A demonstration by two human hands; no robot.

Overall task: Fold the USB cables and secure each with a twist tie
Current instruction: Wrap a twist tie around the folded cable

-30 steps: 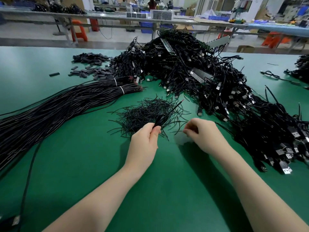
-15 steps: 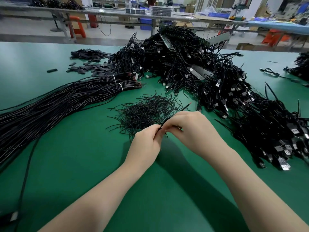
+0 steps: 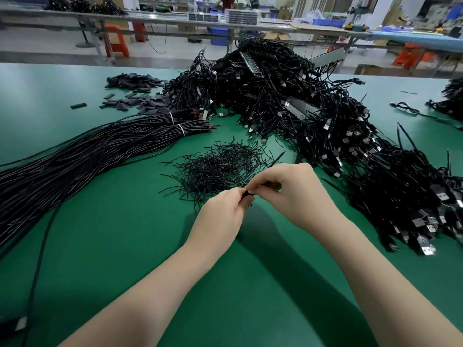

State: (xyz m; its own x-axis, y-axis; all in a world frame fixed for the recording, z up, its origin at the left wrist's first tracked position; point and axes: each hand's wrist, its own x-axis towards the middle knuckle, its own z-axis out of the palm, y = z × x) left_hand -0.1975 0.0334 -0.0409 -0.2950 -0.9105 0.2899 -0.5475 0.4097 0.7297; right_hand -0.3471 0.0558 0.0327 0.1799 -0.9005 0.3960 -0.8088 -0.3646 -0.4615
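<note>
I hold the folded cable (image 3: pixel 248 195) just above the worktop (image 3: pixel 125 246), at the six o'clock edge of the twist tie pile (image 3: pixel 220 166). My left hand (image 3: pixel 221 216) pinches the bundle, fingers curled tight on it. My right hand (image 3: pixel 290 189) meets it from three o'clock, fingers curled at the same spot; whether they have a tie I cannot tell. To tie well, I judge the left pinch must not slacken while the right winds snugly around the middle.
</note>
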